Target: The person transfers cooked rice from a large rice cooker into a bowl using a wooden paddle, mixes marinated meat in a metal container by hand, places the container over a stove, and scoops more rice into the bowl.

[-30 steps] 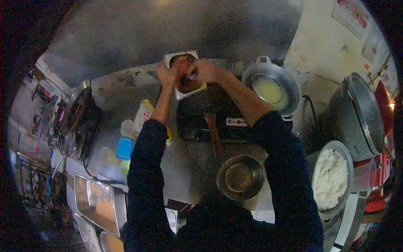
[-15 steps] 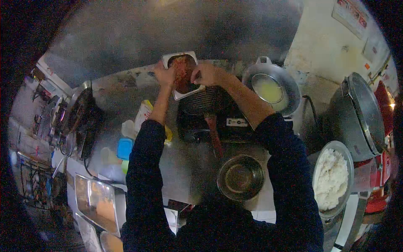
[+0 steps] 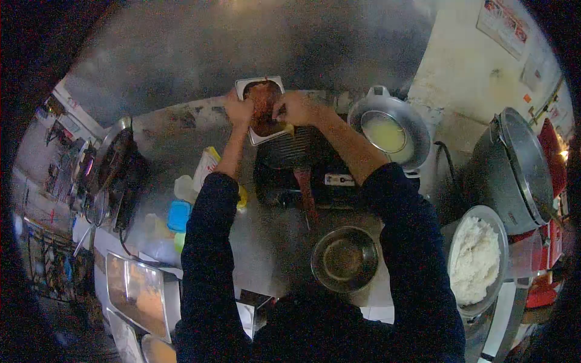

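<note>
My left hand (image 3: 240,110) grips the left side of a rectangular metal food container (image 3: 264,139), which is tilted above the stove. Reddish-brown food (image 3: 264,100), its kind unclear, lies inside. At the container's right side is my right hand (image 3: 296,109), its fingers curled together over the food; whatever they pinch is hidden. Below the container, a ridged grill pan (image 3: 292,150) with a reddish handle (image 3: 307,196) sits on a black stove (image 3: 330,192), partly covered by the container and my right forearm.
A wide metal pan (image 3: 417,136) with a strainer and yellowish liquid stands right of the stove. A round bowl (image 3: 316,266) is nearer me. Rice (image 3: 477,260) and a big pot (image 3: 514,175) are at right. Blue-lidded container (image 3: 179,215), wok (image 3: 112,160) and metal trays (image 3: 136,293) lie left.
My right hand has shifted slightly at the container's right edge, its fingers still curled. The left hand keeps its hold, and the whole view has moved a little.
</note>
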`<state>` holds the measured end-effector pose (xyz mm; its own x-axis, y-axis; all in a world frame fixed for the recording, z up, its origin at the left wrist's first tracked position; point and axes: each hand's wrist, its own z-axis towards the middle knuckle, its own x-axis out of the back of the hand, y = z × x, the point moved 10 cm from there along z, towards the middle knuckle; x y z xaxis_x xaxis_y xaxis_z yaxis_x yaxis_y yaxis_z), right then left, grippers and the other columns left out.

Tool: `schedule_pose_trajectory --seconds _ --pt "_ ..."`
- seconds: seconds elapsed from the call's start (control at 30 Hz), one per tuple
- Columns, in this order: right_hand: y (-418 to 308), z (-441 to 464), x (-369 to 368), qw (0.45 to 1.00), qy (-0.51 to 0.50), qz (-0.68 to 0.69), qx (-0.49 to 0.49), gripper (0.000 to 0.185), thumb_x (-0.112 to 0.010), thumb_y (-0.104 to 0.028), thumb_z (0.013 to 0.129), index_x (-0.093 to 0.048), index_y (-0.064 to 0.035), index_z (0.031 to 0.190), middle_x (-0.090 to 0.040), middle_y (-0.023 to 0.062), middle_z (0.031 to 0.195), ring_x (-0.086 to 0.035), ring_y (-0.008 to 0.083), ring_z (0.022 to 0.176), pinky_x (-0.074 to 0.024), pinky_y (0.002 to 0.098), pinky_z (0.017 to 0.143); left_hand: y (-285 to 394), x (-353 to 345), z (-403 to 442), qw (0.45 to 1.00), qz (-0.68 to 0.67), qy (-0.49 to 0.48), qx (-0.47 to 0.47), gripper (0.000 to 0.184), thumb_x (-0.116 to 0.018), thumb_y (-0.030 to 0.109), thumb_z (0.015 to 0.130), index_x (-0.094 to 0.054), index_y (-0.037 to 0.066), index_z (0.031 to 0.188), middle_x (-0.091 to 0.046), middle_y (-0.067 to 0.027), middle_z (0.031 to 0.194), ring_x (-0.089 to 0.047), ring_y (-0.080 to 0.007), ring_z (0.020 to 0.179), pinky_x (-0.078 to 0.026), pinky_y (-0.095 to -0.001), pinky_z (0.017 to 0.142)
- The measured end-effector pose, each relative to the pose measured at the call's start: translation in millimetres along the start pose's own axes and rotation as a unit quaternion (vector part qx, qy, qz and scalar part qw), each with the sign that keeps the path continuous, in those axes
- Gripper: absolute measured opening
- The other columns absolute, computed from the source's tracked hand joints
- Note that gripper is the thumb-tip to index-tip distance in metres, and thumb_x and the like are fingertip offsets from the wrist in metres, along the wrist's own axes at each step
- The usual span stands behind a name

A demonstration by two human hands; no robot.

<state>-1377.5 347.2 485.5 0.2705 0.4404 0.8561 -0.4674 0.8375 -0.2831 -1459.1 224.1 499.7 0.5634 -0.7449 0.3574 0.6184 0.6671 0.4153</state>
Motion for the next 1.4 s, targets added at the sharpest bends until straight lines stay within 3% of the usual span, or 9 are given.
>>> schedule_pose_trajectory --seconds 0.2,0.4,0.6,0.8,0.9,1.0,1.2,1.3,1.4 --pt "7 0 -4 0.996 -0.051 0.047 -0.062 0.011 -0.065 -0.014 0.065 -0.065 -0.0101 0.075 -0.060 0.0129 0.081 -0.056 0.0278 0.082 -0.0425 0.0377 0.078 5 2 1 0.983 -0.178 -0.031 0.035 0.029 -0.066 0.020 0.063 -0.058 0.001 0.084 -0.061 -0.0164 0.075 -0.059 -0.0335 0.070 -0.045 -0.0388 0.065" --pt "6 0 2 0.999 0.017 0.026 -0.024 0.013 -0.064 -0.015 0.064 -0.065 -0.0095 0.076 -0.060 0.0135 0.078 -0.056 0.0284 0.080 -0.0421 0.0370 0.079 -7 -18 5 0.967 -0.252 -0.040 0.007 0.030 -0.067 0.022 0.064 -0.058 0.000 0.082 -0.061 -0.0152 0.072 -0.059 -0.0313 0.066 -0.045 -0.0375 0.062" --pt "11 6 -9 1.000 -0.001 0.026 -0.011 0.015 -0.062 -0.014 0.063 -0.065 -0.0087 0.076 -0.061 0.0114 0.083 -0.057 0.0278 0.082 -0.0429 0.0362 0.080 5 -5 7 0.971 -0.240 -0.015 0.015 0.029 -0.067 0.024 0.065 -0.059 0.001 0.080 -0.060 -0.0158 0.071 -0.059 -0.0314 0.065 -0.045 -0.0377 0.061" --pt "7 8 -9 1.000 -0.012 0.004 -0.012 0.017 -0.065 -0.020 0.064 -0.065 -0.0085 0.077 -0.062 0.0108 0.083 -0.057 0.0278 0.083 -0.0429 0.0368 0.080 1 -11 2 0.975 -0.194 -0.083 0.073 0.030 -0.067 0.028 0.067 -0.060 0.003 0.083 -0.061 -0.0152 0.072 -0.060 -0.0313 0.070 -0.046 -0.0375 0.062" --pt "6 6 -7 0.999 -0.027 -0.008 -0.033 0.015 -0.065 -0.018 0.065 -0.066 -0.0078 0.076 -0.062 0.0108 0.082 -0.057 0.0274 0.083 -0.0423 0.0373 0.081 3 -1 5 0.984 -0.160 -0.047 0.068 0.032 -0.069 0.030 0.066 -0.061 0.003 0.081 -0.062 -0.0139 0.071 -0.060 -0.0305 0.066 -0.047 -0.0363 0.060" --pt "-4 2 6 0.998 -0.022 0.055 -0.015 0.013 -0.066 -0.016 0.066 -0.065 -0.0070 0.076 -0.062 0.0105 0.080 -0.058 0.0265 0.078 -0.0443 0.0360 0.078 18 13 6 0.968 -0.237 -0.048 0.072 0.032 -0.070 0.030 0.065 -0.062 0.002 0.079 -0.063 -0.0126 0.070 -0.061 -0.0290 0.062 -0.047 -0.0351 0.058" --pt "1 10 25 0.992 -0.037 0.122 -0.025 0.012 -0.065 -0.013 0.067 -0.065 -0.0058 0.076 -0.062 0.0097 0.077 -0.060 0.0256 0.070 -0.0475 0.0336 0.070 -3 0 7 0.977 -0.210 -0.032 0.033 0.032 -0.071 0.025 0.063 -0.060 0.000 0.079 -0.063 -0.0141 0.073 -0.061 -0.0277 0.065 -0.047 -0.0362 0.059" --pt "0 6 20 0.998 -0.013 0.050 -0.027 0.013 -0.064 -0.015 0.067 -0.065 -0.0050 0.076 -0.063 0.0101 0.077 -0.060 0.0252 0.071 -0.0472 0.0342 0.069 -17 -19 6 0.953 -0.293 -0.048 0.067 0.031 -0.069 0.022 0.063 -0.059 -0.001 0.081 -0.062 -0.0177 0.075 -0.061 -0.0309 0.069 -0.046 -0.0381 0.061" --pt "-14 -4 23 0.998 0.067 0.012 0.017 0.014 -0.063 -0.016 0.068 -0.065 -0.0051 0.077 -0.063 0.0113 0.078 -0.060 0.0247 0.072 -0.0469 0.0343 0.069 -18 -14 7 0.994 -0.089 -0.052 0.033 0.029 -0.066 0.020 0.065 -0.059 -0.001 0.082 -0.061 -0.0197 0.078 -0.060 -0.0325 0.072 -0.046 -0.0383 0.064"
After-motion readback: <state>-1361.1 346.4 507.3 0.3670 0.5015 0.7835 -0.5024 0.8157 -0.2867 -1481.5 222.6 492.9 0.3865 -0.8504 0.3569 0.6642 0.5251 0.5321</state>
